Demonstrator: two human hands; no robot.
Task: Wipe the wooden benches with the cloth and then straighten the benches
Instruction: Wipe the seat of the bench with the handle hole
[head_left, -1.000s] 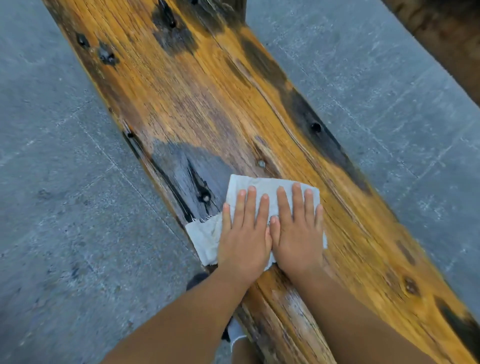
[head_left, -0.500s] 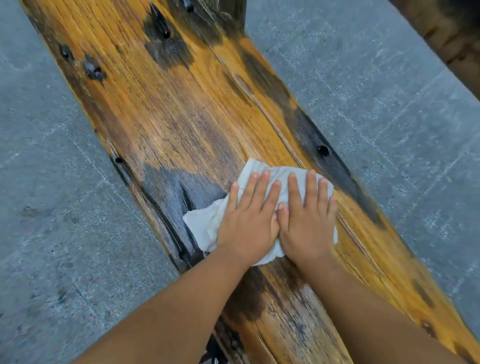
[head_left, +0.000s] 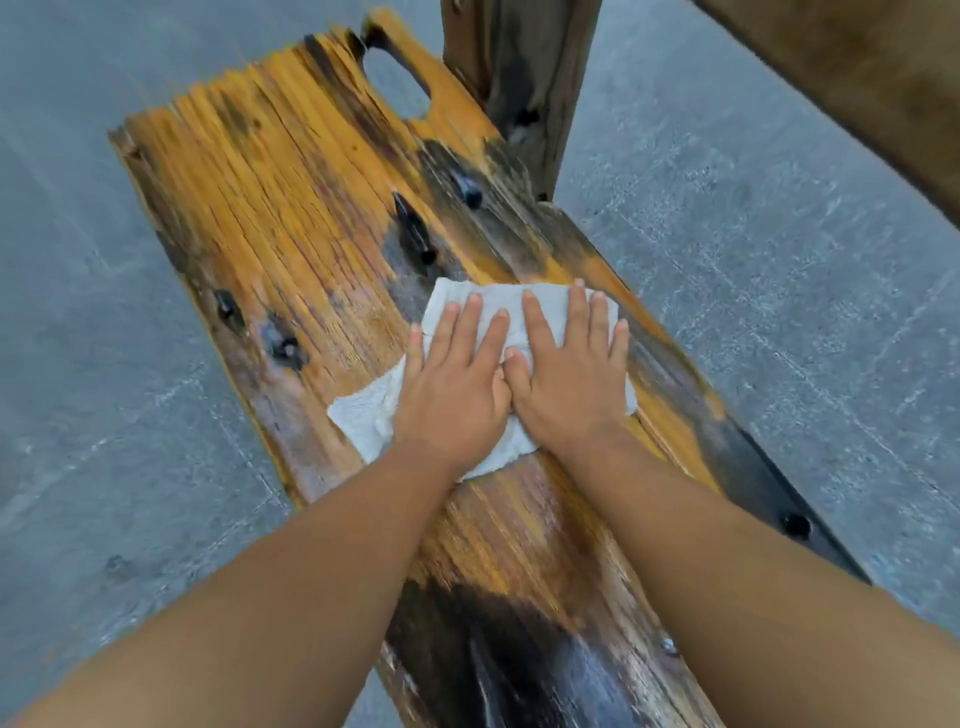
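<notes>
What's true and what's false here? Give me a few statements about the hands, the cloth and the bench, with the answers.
1. The left hand and right hand lie flat, side by side, on the cloth. True.
2. The cloth is dark blue. False: it is whitish.
3. The bench has a cut-out notch at its far end. True.
4. The cloth covers that notch. False: it lies well short of it, nearer the person.
</notes>
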